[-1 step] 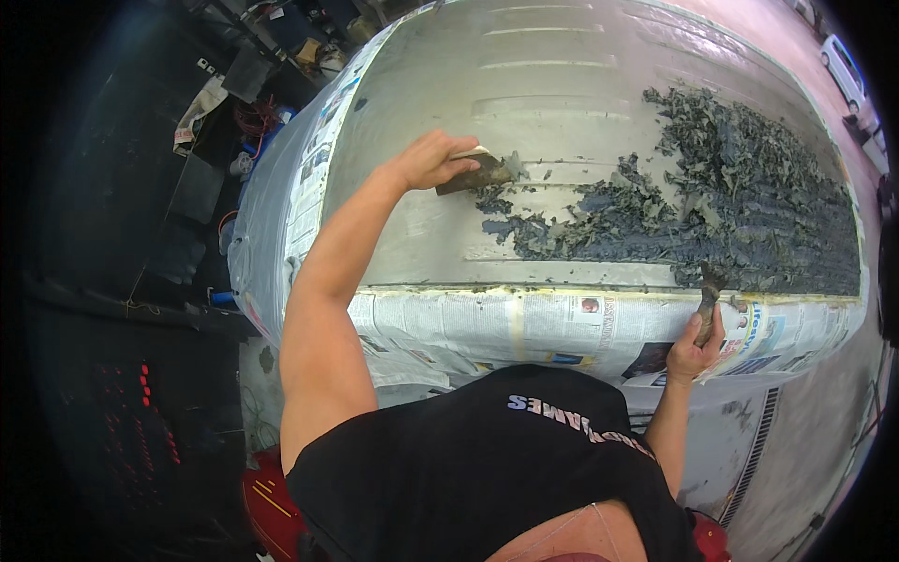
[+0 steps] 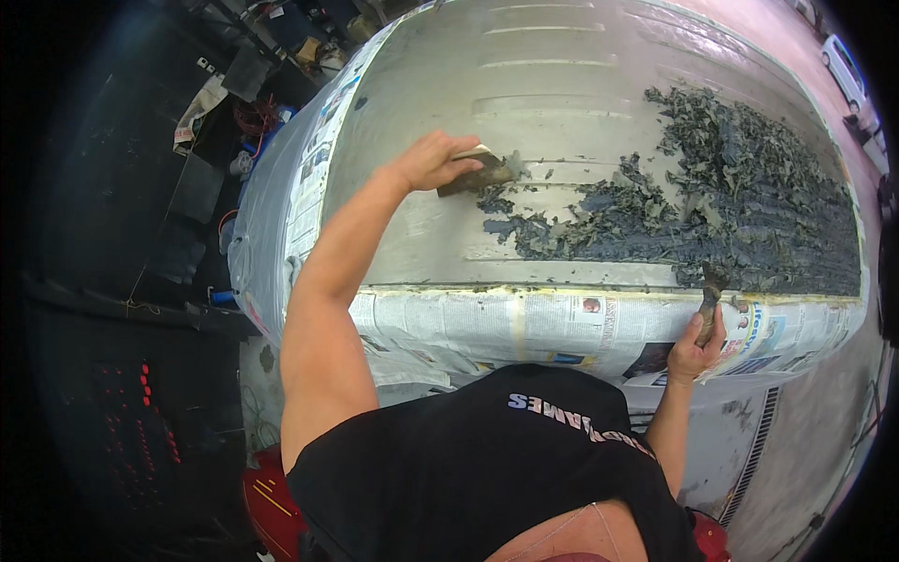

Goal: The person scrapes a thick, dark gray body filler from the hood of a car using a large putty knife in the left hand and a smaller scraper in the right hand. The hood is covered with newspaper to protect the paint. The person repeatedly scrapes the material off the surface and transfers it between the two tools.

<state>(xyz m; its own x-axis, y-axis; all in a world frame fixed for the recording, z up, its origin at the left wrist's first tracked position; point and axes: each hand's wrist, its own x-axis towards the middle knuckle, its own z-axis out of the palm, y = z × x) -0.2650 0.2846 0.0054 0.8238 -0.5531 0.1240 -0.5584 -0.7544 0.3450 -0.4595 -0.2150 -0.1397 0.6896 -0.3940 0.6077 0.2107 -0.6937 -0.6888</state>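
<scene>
My left hand point(image 2: 433, 161) is closed round a wide, flat scraper point(image 2: 461, 180) with a dirty dark blade. The blade rests on or just over the bare metal panel point(image 2: 403, 234), at the left end of the crumpled paint flakes point(image 2: 599, 206). At the right, near the panel's front edge, my right hand point(image 2: 696, 352) grips a putty knife point(image 2: 709, 314) by its handle. The knife's soiled blade points away from me and overlaps the edge of the dark, peeling paint point(image 2: 749, 225). Whether that blade touches the paint I cannot tell.
Newspaper point(image 2: 468, 328) is taped along the panel's near and left sides. Clear plastic sheeting point(image 2: 267, 206) hangs over the left side. Shelves with clutter and a coiled red hose point(image 2: 255, 116) stand at the far left. A floor drain grate point(image 2: 749, 459) lies at the lower right.
</scene>
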